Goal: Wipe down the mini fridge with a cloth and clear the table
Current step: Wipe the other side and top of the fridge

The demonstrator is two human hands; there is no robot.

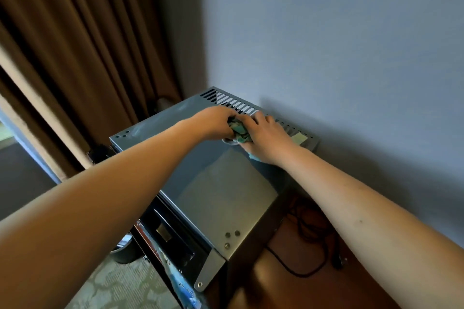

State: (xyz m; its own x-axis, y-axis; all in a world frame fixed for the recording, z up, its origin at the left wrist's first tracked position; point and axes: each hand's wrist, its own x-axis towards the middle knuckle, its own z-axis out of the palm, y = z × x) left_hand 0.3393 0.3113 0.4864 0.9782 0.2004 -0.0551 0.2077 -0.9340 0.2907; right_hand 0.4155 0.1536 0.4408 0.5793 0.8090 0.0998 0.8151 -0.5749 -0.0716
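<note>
Both hands bunch the cloth (239, 130) at the mini fridge (221, 183) top's rear, by the vents.
Your left hand (213, 121) and right hand (266, 137) curl around it; it looks soft and light, so keep it wadded in your palm.

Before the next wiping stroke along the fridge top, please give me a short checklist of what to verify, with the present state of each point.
1. Cloth held: ok, both the left hand and right hand grip it, bunched.
2. Cloth on the fridge top: ok, near the vent slots.
3. Cloth spread flat: not ok.
4. Front part of the top free of things: ok.
5. Cable beside the fridge out of the way: ok, on the wooden surface.
6. Cloth damp: cannot tell.
</note>
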